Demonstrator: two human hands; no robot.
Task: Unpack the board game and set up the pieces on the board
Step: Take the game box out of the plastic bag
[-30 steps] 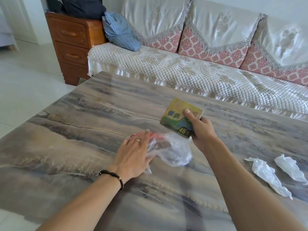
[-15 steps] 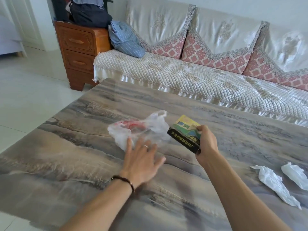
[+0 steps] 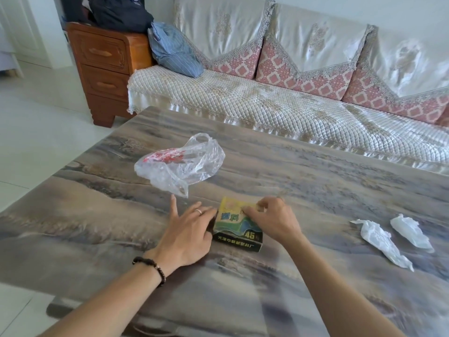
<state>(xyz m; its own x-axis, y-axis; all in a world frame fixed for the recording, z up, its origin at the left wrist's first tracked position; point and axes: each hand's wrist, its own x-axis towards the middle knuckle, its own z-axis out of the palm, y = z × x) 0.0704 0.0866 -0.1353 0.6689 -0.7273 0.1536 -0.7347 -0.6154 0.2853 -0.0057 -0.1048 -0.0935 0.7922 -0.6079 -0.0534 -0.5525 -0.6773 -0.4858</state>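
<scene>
The game box (image 3: 237, 222) lies flat on the tabletop (image 3: 315, 181), near the edge closest to me, its yellow, green and blue printed face up and a dark side panel with printed characters toward me. The number 45 shows at its near right corner.

My left hand (image 3: 188, 233) rests on the tabletop with fingers straight and spread, gripping nothing; the fingertips (image 3: 213, 211) touch the left side of the box. A ring sits on one finger and a dark beaded bracelet (image 3: 151, 265) circles the wrist.

My right hand (image 3: 273, 218) lies over the right half of the box with fingers curled onto its top face, pinching at the far edge (whether a flap is caught there, I cannot tell; the area is blurred).

A crumpled clear plastic bag (image 3: 181, 164) with red print lies beyond my left hand, apart from the box and from both hands. Two crumpled white wrappers (image 3: 379, 242) (image 3: 410, 231) lie side by side well to the right of the box.

Beyond the tabletop stands a sofa (image 3: 255, 103) with a quilted cover and pink patterned cushions, a blue striped pillow (image 3: 173, 51) at its left end. A wooden drawer cabinet (image 3: 107, 69) stands beside it, carrying a dark bag (image 3: 119, 13).
</scene>
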